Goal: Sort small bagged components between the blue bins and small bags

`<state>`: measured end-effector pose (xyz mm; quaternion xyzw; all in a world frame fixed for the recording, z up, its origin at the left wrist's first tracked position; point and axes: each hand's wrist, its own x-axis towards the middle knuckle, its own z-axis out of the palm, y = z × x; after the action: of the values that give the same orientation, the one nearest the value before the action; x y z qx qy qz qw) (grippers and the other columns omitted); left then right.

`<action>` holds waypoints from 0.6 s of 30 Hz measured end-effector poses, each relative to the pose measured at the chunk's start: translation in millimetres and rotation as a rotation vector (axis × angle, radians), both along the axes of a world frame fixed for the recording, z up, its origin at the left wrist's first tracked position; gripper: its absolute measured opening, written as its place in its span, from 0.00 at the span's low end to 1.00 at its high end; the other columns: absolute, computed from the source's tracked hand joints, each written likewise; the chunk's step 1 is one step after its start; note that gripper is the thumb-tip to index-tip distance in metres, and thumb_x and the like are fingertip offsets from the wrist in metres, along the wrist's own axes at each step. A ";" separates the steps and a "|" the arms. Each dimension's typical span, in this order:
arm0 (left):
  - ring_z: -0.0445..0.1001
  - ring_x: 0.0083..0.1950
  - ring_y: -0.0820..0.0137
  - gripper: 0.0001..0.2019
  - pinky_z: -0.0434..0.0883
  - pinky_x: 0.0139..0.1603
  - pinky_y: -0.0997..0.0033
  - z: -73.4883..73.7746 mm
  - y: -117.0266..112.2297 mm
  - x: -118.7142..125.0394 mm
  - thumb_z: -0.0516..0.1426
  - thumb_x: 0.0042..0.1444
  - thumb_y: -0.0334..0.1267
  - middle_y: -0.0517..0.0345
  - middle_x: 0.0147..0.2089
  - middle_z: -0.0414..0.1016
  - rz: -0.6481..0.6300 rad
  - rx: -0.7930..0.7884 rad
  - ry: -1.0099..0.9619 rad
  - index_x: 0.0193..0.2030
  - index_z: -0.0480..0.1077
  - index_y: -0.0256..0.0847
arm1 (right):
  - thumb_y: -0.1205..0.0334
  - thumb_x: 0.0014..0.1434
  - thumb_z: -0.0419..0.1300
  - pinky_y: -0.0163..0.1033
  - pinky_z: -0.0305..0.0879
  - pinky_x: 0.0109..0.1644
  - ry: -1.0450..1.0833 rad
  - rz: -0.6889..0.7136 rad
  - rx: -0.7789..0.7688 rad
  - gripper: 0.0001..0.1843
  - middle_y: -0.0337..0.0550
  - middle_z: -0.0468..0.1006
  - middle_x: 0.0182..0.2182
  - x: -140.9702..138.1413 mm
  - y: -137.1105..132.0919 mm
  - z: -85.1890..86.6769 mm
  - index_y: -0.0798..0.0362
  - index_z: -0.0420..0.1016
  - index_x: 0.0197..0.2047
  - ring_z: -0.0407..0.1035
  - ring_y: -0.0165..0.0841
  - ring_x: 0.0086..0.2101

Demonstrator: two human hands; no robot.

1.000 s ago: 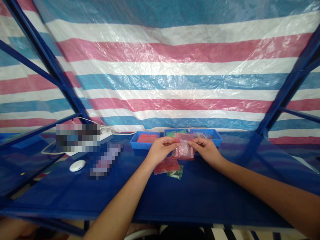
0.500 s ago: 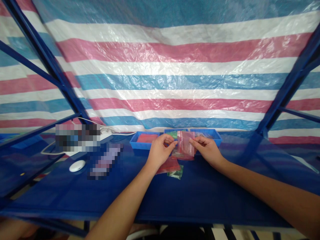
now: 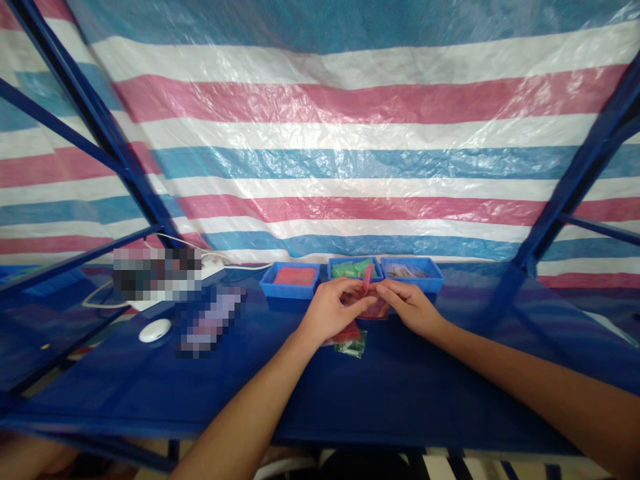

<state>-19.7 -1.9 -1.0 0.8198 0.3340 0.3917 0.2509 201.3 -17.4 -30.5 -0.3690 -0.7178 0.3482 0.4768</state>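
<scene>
I'm pinching a pink pouch (image 3: pixel 368 276) between left hand (image 3: pixel 331 311) and right hand (image 3: pixel 413 308); slick film may be slipping free.

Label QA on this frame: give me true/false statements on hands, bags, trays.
Both the left hand and the right hand hold the pink bag. True.
The left tray holds green bags. False: the left tray holds red bags; the green bags are in the middle tray.
A loose green bag lies on the table near the left hand. True.
The white mouse is right of the hands. False: the white mouse is to their left.
</scene>
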 end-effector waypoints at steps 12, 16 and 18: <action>0.78 0.41 0.65 0.15 0.70 0.39 0.71 -1.4 9.2 -4.4 0.58 0.68 0.47 0.54 0.41 0.83 0.095 -0.010 -0.107 0.45 0.81 0.39 | 0.41 0.65 0.63 0.41 0.72 0.30 0.196 -0.137 -0.081 0.19 0.42 0.80 0.31 1.5 11.8 -11.4 0.50 0.77 0.44 0.73 0.34 0.26; 0.75 0.37 0.68 0.17 0.68 0.38 0.72 -4.4 13.8 -4.8 0.59 0.66 0.50 0.55 0.39 0.82 0.008 -0.186 -0.222 0.45 0.81 0.37 | 0.45 0.60 0.70 0.39 0.73 0.31 0.300 -0.089 -0.094 0.20 0.39 0.80 0.34 -1.6 15.1 -13.4 0.47 0.71 0.47 0.74 0.34 0.29; 0.73 0.35 0.69 0.17 0.67 0.37 0.73 -5.3 14.8 -4.8 0.60 0.65 0.50 0.56 0.37 0.81 -0.051 -0.254 -0.243 0.44 0.81 0.36 | 0.47 0.59 0.70 0.41 0.76 0.36 0.292 -0.038 -0.100 0.20 0.41 0.82 0.39 -3.4 14.7 -13.9 0.46 0.73 0.47 0.76 0.35 0.33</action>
<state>-24.5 12.9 -6.2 0.7363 0.3271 0.4360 0.4010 197.9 -2.7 -44.4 -0.3512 -0.6155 0.4246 0.5635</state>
